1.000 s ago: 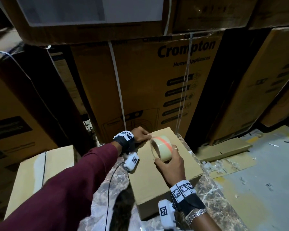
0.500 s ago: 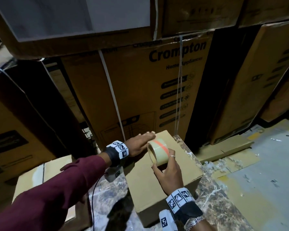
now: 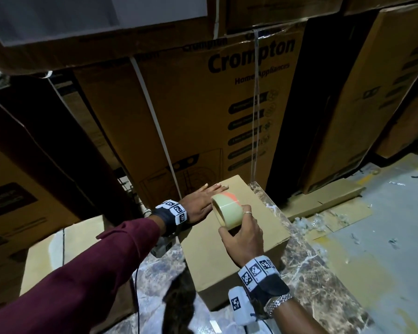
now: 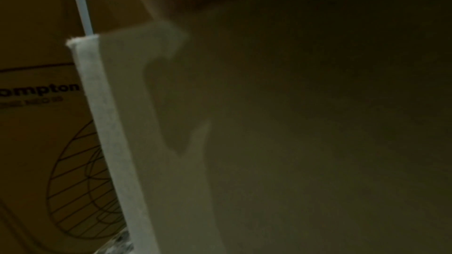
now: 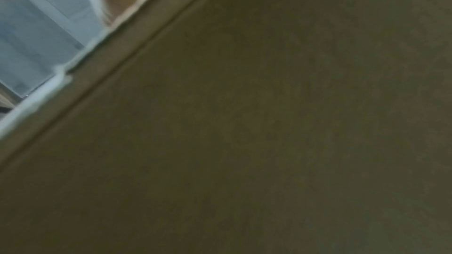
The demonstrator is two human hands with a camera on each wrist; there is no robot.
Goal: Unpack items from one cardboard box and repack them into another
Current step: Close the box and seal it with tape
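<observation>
A closed plain cardboard box stands on a marble-patterned table in the head view. My left hand lies flat on the box's far left top, fingers straight. My right hand grips a roll of pale tape with an orange patch, held just above the box top. Both wrist views are dark and show only cardboard close up: the box side and the box surface.
A second cardboard box sits lower at the left of the table. Tall stacked "Crompton" cartons wall off the space behind. Flattened cardboard and plastic scraps lie on the grey floor at the right.
My left hand has gone from pinching the tape end at the box's far edge to lying flat with straight fingers. The tape roll has been drawn slightly toward me.
</observation>
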